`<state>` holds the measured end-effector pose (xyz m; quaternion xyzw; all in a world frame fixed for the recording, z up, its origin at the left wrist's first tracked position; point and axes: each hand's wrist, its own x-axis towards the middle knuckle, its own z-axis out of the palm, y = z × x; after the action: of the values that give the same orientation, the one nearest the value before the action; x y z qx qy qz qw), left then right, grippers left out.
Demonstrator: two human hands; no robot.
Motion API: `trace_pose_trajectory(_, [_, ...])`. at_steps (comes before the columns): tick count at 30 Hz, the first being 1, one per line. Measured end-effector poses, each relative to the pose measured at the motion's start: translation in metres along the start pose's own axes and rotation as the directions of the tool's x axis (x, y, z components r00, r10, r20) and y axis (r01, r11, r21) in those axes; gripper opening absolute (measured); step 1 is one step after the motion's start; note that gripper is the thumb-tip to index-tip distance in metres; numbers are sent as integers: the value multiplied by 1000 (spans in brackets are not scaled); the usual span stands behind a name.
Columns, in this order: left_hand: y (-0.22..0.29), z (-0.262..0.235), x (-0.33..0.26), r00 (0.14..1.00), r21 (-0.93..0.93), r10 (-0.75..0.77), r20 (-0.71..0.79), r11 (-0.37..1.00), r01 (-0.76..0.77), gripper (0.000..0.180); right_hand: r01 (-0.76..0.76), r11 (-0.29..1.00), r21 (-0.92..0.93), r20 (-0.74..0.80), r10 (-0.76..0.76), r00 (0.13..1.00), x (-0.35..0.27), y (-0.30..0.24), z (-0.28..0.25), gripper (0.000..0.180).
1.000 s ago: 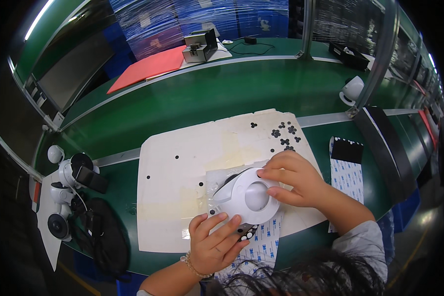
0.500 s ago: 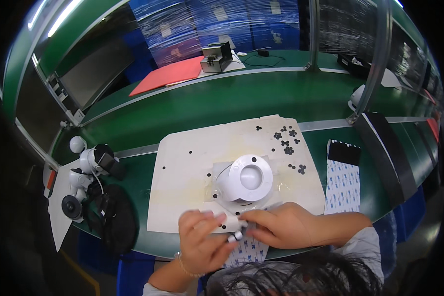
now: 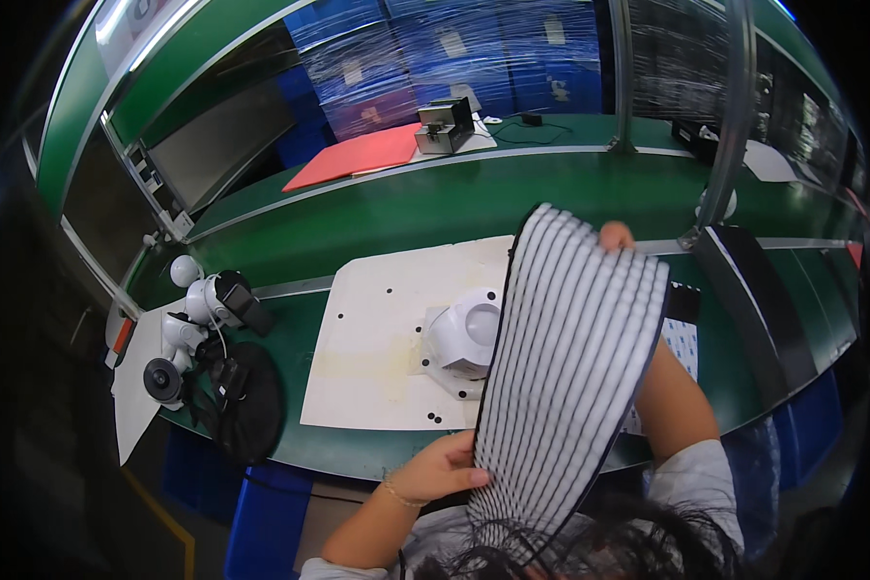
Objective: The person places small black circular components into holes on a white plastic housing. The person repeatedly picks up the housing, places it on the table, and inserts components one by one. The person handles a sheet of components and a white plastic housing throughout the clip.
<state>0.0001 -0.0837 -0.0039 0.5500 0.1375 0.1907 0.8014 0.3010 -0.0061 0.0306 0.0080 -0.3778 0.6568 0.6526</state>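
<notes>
A long, flexible sheet (image 3: 570,338) with white stripes and a dark edge stands raised and curved in front of me. My left hand (image 3: 445,469) grips its lower left edge, with the thumb on the striped face. At the sheet's upper right, a fingertip of my right hand (image 3: 616,235) shows over the edge; the rest of that hand is hidden behind it. Partly covered by the sheet, a white rounded housing (image 3: 459,333) with a round recess rests on the cream board (image 3: 367,329). Small black dots (image 3: 435,419) are stuck near the board's front edge.
White camera-like units (image 3: 208,300) and a black round bag-like item (image 3: 251,406) lie at the left. A long black block (image 3: 754,300) stands at the right beside a printed backing sheet (image 3: 681,338). Behind are a metal post (image 3: 621,77), red sheet (image 3: 367,155) and small metal box (image 3: 445,126).
Both hands were together at the board's front edge around small white and dark pieces. Now the striped sheet is lifted up between them, covering the board's right side. The view has shifted slightly.
</notes>
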Motion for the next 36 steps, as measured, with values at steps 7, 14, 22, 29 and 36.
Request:
trace_pose_trajectory(7, [12, 19, -39, 909, 27, 203, -363, 978, -208, 42, 18, 856, -517, -398, -259, 880, 21, -29, 16, 35])
trace_pose_trajectory(14, [31, 44, -83, 725, 227, 373, -579, 928, -296, 55, 134, 451, -883, -56, -385, 921, -7, 2, 74, 40])
trace_pose_trajectory(22, [25, 65, -120, 741, 341, 161, -652, 935, 97, 54, 354, 679, -643, 645, 232, 728, -54, 45, 145, 68])
trace_pose_trajectory(29, [58, 82, -112, 672, 896, 595, -441, 337, 290, 54, -307, 703, -642, 314, 606, 731, -67, 66, 142, 49])
trace_pose_trajectory(36, [56, 32, -57, 371, 953, 883, -289, 304, 19, 54, -442, 461, -770, 55, 737, 674, -59, 98, 99, 38])
